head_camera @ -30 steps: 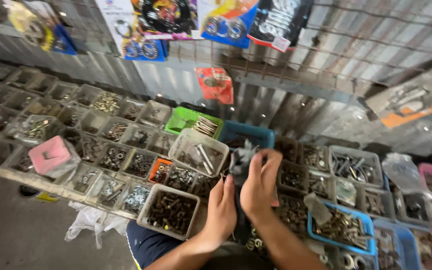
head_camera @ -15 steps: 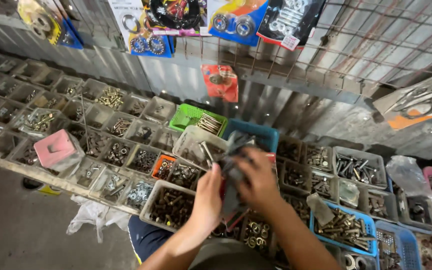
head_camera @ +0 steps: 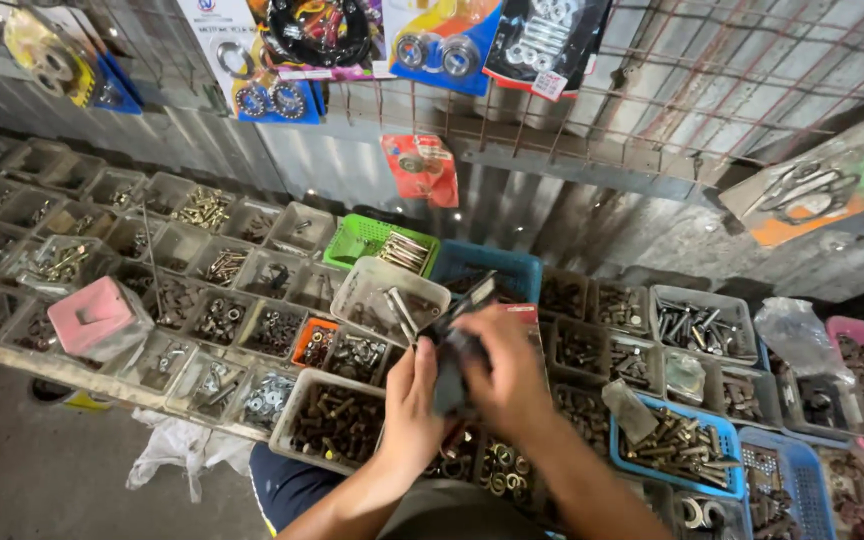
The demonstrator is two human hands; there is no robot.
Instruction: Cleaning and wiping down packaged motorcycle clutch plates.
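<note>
Both my hands meet over the middle of a bench packed with small bins of bolts and nuts. My left hand (head_camera: pixel 414 405) and my right hand (head_camera: pixel 505 375) together grip a dark, flat, crumpled piece, perhaps a plastic bag or packet (head_camera: pixel 454 345), held upright between them. What the dark piece holds is hidden by my fingers. Just under my hands sit a grey bin of rusty bolts (head_camera: pixel 335 425) and a compartment of washers (head_camera: pixel 497 465).
A green basket (head_camera: pixel 362 240) and a blue basket (head_camera: pixel 512 265) stand behind my hands. A pink upturned box (head_camera: pixel 97 315) lies at the left, a blue tray of bolts (head_camera: pixel 682 445) at the right. Packaged parts hang on a wire grid (head_camera: pixel 652 90) above.
My hands rose from the bins and came together, lifting the dark piece up in front of me. The view shifted slightly right.
</note>
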